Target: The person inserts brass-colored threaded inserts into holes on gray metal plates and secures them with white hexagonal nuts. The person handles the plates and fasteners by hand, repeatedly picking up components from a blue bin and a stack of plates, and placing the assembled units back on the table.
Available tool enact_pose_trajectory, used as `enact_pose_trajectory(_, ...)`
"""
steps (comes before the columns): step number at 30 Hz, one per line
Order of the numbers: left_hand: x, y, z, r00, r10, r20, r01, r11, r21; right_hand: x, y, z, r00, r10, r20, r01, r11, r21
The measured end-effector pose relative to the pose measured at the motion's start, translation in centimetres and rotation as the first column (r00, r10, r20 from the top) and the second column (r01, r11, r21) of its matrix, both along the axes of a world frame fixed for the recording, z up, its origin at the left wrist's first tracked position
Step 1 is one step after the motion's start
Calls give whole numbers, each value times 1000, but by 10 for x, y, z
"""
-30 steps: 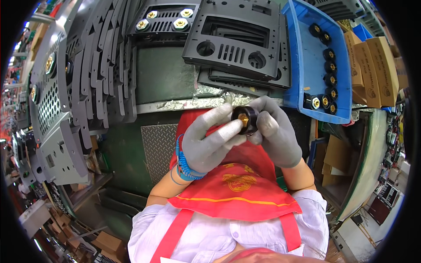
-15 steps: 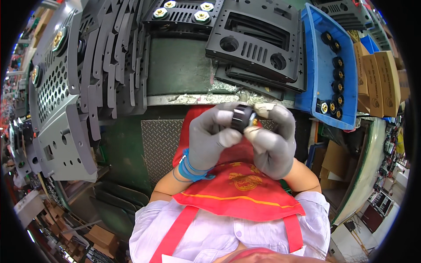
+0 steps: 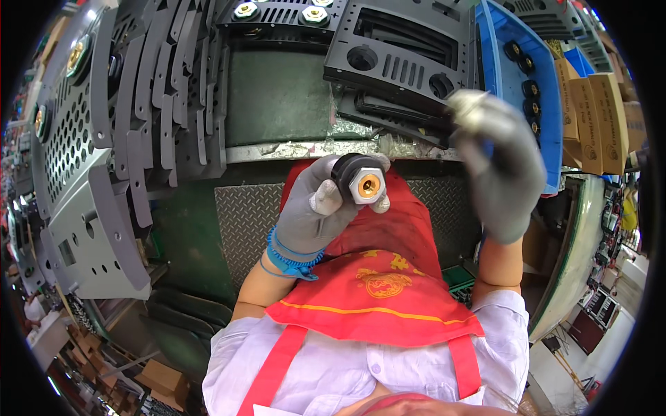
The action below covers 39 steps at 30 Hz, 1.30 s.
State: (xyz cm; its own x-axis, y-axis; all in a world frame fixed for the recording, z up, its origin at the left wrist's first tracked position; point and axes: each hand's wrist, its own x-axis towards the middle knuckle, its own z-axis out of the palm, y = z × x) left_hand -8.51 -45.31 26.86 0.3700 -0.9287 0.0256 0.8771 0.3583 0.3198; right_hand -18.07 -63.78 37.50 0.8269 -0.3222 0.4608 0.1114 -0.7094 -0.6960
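Left hand: grey knitted glove, fingers and thumb curled around and pinching a black round fitting with a silver hexagonal nut and a brass-coloured core.
Fitting's place: clear of the near edge of the green-topped workbench, around the middle of that edge, above the red cloth apron; its nut and brass opening face the camera.
Right hand: grey glove, badly blurred, raised by the right part of the near edge; I cannot tell whether its fingers are spread, pressed together or pinching something.
Blue rectangular plastic bin: at the workbench's right side, partly hidden by the right hand; small black round parts lie in a row along its right wall.
Slotted stack: dark grey flat metal panels with round holes and a rectangular window, just left of the bin.
Left edge: upright dark grey bent metal sheets in a close row.
Far edge: a slotted dark grey panel bearing brass-centred hexagonal nuts.
Wrist: blue coiled band around the left one.
Cartons: brown cardboard boxes right of the bin.
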Motion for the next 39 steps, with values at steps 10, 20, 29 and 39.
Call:
enact_pose_trajectory(10,0,-2,-2,999,19,-39,-21,998,-52,14,-2,-3,1000,5,-30,-8,992,-127)
enact_pose_trajectory(20,2,-12,6,976,-74,-204,83,996,36,9,8,-21,962,230,-148,-264,922,-285)
enact_pose_trajectory(29,10,-19,-3,974,24,-225,-2,995,100,38,-12,0,972,218,-81,-220,975,-16)
enact_pose_trajectory(39,20,-29,-19,982,141,-128,-102,957,273,80,-47,-24,958,-132,-255,28,927,-373)
